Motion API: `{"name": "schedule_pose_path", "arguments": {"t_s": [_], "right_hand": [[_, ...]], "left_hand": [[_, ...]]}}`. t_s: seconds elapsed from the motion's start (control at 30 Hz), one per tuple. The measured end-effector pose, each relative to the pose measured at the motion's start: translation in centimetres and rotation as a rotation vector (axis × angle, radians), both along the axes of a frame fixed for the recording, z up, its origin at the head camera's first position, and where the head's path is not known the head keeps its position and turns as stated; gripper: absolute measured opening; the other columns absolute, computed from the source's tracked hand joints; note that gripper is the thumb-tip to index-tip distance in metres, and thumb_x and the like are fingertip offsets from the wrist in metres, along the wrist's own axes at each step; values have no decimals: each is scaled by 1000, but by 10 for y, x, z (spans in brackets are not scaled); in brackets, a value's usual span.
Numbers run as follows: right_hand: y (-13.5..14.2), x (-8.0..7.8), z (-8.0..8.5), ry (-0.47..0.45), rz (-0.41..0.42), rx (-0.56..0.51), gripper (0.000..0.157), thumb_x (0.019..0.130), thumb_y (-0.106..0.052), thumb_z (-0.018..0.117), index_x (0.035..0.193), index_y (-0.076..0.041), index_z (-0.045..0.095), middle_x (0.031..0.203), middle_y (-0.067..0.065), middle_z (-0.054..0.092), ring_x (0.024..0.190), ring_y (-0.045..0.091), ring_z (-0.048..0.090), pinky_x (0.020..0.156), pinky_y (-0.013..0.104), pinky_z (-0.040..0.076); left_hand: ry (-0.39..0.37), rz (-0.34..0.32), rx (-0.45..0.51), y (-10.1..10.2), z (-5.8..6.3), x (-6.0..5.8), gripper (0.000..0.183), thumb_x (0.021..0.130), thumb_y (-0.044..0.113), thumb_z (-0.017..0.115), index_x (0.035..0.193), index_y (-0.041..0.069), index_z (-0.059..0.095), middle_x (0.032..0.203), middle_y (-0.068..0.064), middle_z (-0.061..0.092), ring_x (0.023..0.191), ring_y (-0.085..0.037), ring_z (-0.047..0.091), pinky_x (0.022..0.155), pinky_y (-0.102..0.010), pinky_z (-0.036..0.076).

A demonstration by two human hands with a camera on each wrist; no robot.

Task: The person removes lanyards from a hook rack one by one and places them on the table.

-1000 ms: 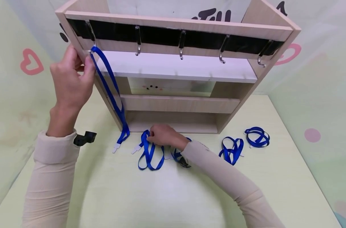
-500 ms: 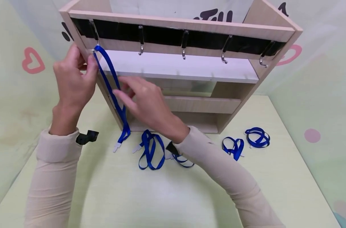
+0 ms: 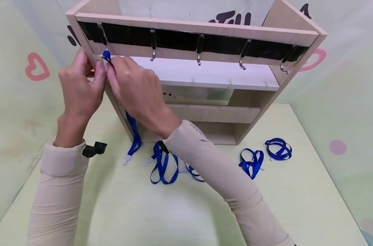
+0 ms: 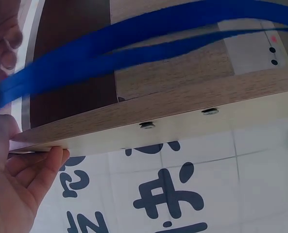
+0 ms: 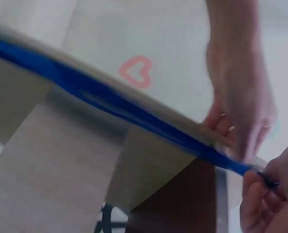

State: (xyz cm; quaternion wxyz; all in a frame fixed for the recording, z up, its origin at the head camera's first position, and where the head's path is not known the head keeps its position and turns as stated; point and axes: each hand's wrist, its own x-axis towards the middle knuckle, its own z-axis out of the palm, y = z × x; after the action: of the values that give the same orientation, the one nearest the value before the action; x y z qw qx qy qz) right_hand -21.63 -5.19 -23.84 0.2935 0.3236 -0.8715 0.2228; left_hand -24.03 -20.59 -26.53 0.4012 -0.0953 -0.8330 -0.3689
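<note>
A blue lanyard (image 3: 133, 133) hangs from the leftmost metal hook (image 3: 104, 36), its white clip (image 3: 126, 159) low beside the shelf. My right hand (image 3: 140, 92) pinches its strap just under the hook, and the bunched top shows above the fingertips. With fingers behind and thumb in front, my left hand (image 3: 82, 78) grips the side panel of the wooden shelf rack (image 3: 198, 112). In the left wrist view, the left fingers curl round the panel (image 4: 110, 114) while the strap runs above it. My right hand hides the strap's middle in the head view.
Several hooks, such as the middle one (image 3: 199, 51), line the black strip. On the table (image 3: 143, 212) lie coiled lanyards: one near the rack (image 3: 164, 164), one partly under my right sleeve (image 3: 195, 172), and two at the right (image 3: 251, 163). Patterned walls stand around.
My right hand has risen from the lanyards on the table to the hanging lanyard and taken hold of its strap below the hook. The left hand stays on the side panel.
</note>
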Motion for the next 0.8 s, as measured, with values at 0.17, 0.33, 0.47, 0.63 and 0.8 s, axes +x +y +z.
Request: {"name": "schedule_pose_path", "arguments": {"t_s": [0.17,0.33,0.47,0.63,0.8], "right_hand": [[10,4,0,-231,387,-295,21,101,-13,54,106,0,70,87,5,67,70,8,56,65,14,45],[18,7,-10,-471,599,-412,18,96,-8,62,108,1,73,93,7,70,74,9,58,69,20,51],[16,7,-31,-695,649,-389,15,97,-11,62,103,-2,73,80,5,60,69,15,52,60,21,43],[8,5,-61,-1139,656,-440,16,100,-13,57,95,0,65,77,11,60,64,23,64,58,29,56],[5,3,-103,-1469,566,-427,13,99,-7,56,92,2,63,90,18,69,74,24,72,79,47,60]], "left_hand": [[4,11,-40,-1,1,2,34,97,24,52,110,-5,63,94,-12,76,80,18,60,71,-3,45],[25,-16,-40,-1,3,1,33,97,22,48,105,-7,62,82,-15,71,66,19,50,61,-4,39],[-19,6,-17,-2,4,1,37,96,26,51,114,-4,64,102,-13,75,89,1,70,73,-4,46],[-35,13,-46,-1,5,2,38,97,27,51,119,-2,64,106,-12,75,99,-22,72,76,-5,47],[-38,-17,-42,2,5,0,37,97,25,51,116,-3,64,106,-11,75,100,-19,72,75,-5,48]]}}
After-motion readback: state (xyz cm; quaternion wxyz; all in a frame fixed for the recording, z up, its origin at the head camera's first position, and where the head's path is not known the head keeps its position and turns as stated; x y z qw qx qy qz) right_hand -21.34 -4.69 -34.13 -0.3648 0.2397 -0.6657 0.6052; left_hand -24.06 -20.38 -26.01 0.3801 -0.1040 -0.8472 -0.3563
